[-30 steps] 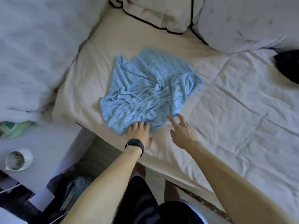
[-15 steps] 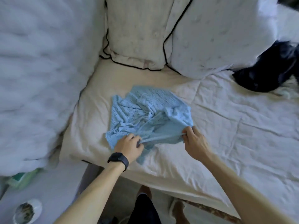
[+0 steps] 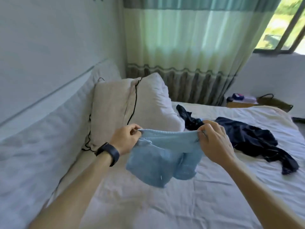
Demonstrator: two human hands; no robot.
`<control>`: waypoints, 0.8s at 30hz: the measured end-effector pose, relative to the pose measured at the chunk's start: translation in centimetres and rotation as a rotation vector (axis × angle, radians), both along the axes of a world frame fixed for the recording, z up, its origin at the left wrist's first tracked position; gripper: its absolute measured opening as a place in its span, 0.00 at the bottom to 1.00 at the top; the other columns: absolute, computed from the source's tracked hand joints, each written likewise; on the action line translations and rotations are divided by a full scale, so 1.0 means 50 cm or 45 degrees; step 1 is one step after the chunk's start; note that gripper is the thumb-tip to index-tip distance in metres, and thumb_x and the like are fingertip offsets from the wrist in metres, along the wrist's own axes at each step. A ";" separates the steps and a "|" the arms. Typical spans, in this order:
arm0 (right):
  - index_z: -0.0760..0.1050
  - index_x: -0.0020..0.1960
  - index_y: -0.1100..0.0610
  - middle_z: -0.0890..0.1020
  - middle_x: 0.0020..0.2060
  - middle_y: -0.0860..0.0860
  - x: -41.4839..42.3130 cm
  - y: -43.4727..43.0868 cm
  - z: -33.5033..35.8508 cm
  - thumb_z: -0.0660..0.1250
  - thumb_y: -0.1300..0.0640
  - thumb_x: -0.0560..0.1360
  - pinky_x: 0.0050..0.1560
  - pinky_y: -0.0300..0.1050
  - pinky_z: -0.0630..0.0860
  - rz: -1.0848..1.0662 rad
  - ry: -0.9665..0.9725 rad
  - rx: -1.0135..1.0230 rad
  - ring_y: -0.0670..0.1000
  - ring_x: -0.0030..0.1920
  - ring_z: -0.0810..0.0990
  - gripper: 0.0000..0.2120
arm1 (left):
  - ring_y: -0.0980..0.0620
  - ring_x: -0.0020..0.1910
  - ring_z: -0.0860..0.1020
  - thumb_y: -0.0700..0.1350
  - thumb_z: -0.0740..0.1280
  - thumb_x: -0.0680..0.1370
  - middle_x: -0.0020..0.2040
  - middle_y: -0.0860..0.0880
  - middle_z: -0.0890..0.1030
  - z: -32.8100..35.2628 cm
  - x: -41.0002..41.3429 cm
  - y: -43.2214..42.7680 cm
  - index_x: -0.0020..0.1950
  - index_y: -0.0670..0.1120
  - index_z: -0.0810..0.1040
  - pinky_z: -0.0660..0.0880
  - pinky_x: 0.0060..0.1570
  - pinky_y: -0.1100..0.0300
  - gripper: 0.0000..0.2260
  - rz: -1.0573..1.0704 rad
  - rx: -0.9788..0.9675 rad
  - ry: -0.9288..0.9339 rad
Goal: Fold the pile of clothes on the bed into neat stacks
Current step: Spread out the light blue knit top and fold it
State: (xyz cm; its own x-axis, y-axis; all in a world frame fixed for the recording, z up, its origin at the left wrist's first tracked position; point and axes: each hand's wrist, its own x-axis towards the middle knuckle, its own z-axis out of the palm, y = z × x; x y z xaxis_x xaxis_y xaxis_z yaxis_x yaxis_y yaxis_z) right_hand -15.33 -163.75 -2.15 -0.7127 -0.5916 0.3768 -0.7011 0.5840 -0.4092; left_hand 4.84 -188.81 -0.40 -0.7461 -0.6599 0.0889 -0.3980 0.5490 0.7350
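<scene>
A light blue knitted garment (image 3: 158,159) hangs in the air above the bed (image 3: 148,209), its top edge stretched between my hands. My left hand (image 3: 126,139), with a black band on the wrist, pinches the left end of that edge. My right hand (image 3: 214,142) pinches the right end. The lower part of the garment dangles in loose folds a little above the sheet. Dark navy clothes (image 3: 247,138) lie crumpled on the bed behind my right hand.
Two pillows (image 3: 132,109) lean against the padded white headboard (image 3: 41,138) at the left. A curtain (image 3: 189,47) and a window (image 3: 283,25) are behind the bed. A small table with a few things (image 3: 242,100) stands at the far right.
Both hands took hold of the blue garment's near edge and lifted it off the bed into the air. The view has tilted up from the mattress toward the room.
</scene>
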 end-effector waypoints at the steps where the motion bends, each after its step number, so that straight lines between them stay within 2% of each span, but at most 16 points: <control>1: 0.76 0.56 0.52 0.79 0.62 0.53 -0.017 0.035 0.025 0.61 0.53 0.83 0.57 0.53 0.70 -0.005 -0.032 -0.024 0.60 0.62 0.75 0.07 | 0.64 0.32 0.75 0.48 0.68 0.79 0.32 0.59 0.79 0.037 -0.018 0.032 0.42 0.57 0.79 0.66 0.31 0.70 0.06 -0.019 -0.097 -0.011; 3: 0.73 0.57 0.51 0.84 0.52 0.54 -0.049 0.099 0.061 0.58 0.52 0.84 0.48 0.52 0.71 -0.003 -0.072 -0.027 0.61 0.53 0.80 0.07 | 0.64 0.32 0.75 0.51 0.67 0.80 0.32 0.59 0.78 0.099 -0.053 0.093 0.44 0.56 0.80 0.65 0.30 0.70 0.05 -0.064 -0.205 -0.019; 6: 0.72 0.56 0.48 0.83 0.45 0.52 -0.073 0.182 0.105 0.58 0.50 0.84 0.46 0.52 0.74 0.131 -0.145 -0.081 0.60 0.47 0.80 0.06 | 0.62 0.33 0.74 0.53 0.65 0.81 0.34 0.57 0.78 0.173 -0.101 0.171 0.40 0.55 0.77 0.65 0.28 0.71 0.10 -0.046 -0.221 -0.003; 8: 0.72 0.53 0.45 0.80 0.40 0.45 -0.079 0.234 0.132 0.63 0.44 0.81 0.46 0.49 0.73 0.217 -0.179 -0.071 0.53 0.45 0.79 0.05 | 0.56 0.34 0.75 0.52 0.64 0.82 0.34 0.56 0.77 0.206 -0.130 0.212 0.39 0.53 0.76 0.63 0.28 0.69 0.12 -0.023 -0.192 0.010; 11: 0.73 0.44 0.45 0.77 0.40 0.43 -0.088 0.306 0.157 0.72 0.34 0.72 0.44 0.47 0.73 0.263 -0.140 0.146 0.47 0.43 0.76 0.16 | 0.50 0.37 0.75 0.51 0.64 0.82 0.35 0.53 0.78 0.236 -0.163 0.258 0.40 0.51 0.77 0.67 0.35 0.59 0.11 -0.017 -0.149 0.009; 13: 0.68 0.34 0.45 0.74 0.36 0.42 -0.092 0.348 0.165 0.71 0.39 0.74 0.38 0.47 0.71 0.207 -0.097 0.239 0.49 0.40 0.75 0.17 | 0.50 0.39 0.75 0.50 0.65 0.81 0.37 0.51 0.78 0.252 -0.182 0.290 0.42 0.47 0.79 0.68 0.37 0.58 0.11 -0.060 -0.128 0.013; 14: 0.69 0.33 0.44 0.75 0.34 0.42 -0.097 0.365 0.170 0.69 0.43 0.75 0.35 0.47 0.70 0.156 -0.083 0.235 0.51 0.40 0.75 0.16 | 0.49 0.40 0.75 0.49 0.66 0.81 0.37 0.50 0.78 0.258 -0.189 0.307 0.43 0.44 0.80 0.67 0.36 0.60 0.11 -0.090 -0.147 0.002; 16: 0.79 0.41 0.44 0.81 0.39 0.42 -0.105 0.398 0.196 0.66 0.50 0.78 0.37 0.46 0.69 0.022 -0.068 0.171 0.53 0.43 0.78 0.08 | 0.50 0.43 0.72 0.48 0.66 0.80 0.37 0.49 0.77 0.271 -0.199 0.335 0.43 0.43 0.79 0.63 0.35 0.60 0.11 -0.130 -0.258 -0.041; 18: 0.83 0.50 0.46 0.84 0.45 0.46 -0.114 0.422 0.227 0.64 0.55 0.79 0.42 0.46 0.71 -0.060 -0.040 0.069 0.54 0.46 0.80 0.10 | 0.52 0.42 0.68 0.47 0.66 0.80 0.38 0.50 0.74 0.292 -0.202 0.356 0.42 0.45 0.79 0.60 0.36 0.64 0.10 -0.145 -0.388 -0.048; 20: 0.84 0.49 0.47 0.85 0.46 0.47 -0.123 0.443 0.250 0.63 0.56 0.78 0.45 0.46 0.75 -0.077 0.005 0.134 0.52 0.45 0.80 0.10 | 0.56 0.37 0.69 0.45 0.66 0.80 0.36 0.54 0.73 0.325 -0.201 0.369 0.38 0.50 0.77 0.63 0.37 0.70 0.10 -0.164 -0.476 0.021; 22: 0.81 0.47 0.48 0.84 0.45 0.49 -0.121 0.451 0.259 0.62 0.55 0.77 0.46 0.48 0.79 -0.089 0.103 0.370 0.52 0.44 0.80 0.09 | 0.54 0.37 0.71 0.45 0.66 0.80 0.36 0.54 0.74 0.350 -0.200 0.377 0.37 0.54 0.73 0.62 0.34 0.66 0.12 -0.218 -0.614 0.061; 24: 0.79 0.47 0.53 0.82 0.44 0.52 -0.117 0.452 0.256 0.60 0.56 0.77 0.44 0.50 0.79 -0.111 0.187 0.465 0.54 0.43 0.80 0.09 | 0.52 0.41 0.74 0.45 0.65 0.80 0.41 0.51 0.79 0.363 -0.199 0.387 0.41 0.53 0.76 0.64 0.39 0.62 0.08 -0.300 -0.764 -0.002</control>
State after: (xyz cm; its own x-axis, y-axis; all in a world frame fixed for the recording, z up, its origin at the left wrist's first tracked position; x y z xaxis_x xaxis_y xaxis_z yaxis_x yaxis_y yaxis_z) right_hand -21.20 -141.15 10.67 -0.7201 -0.6454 0.2548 -0.6784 0.7320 -0.0629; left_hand -5.13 -169.46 17.74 -0.8655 -0.3144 0.3900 -0.2176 0.9372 0.2726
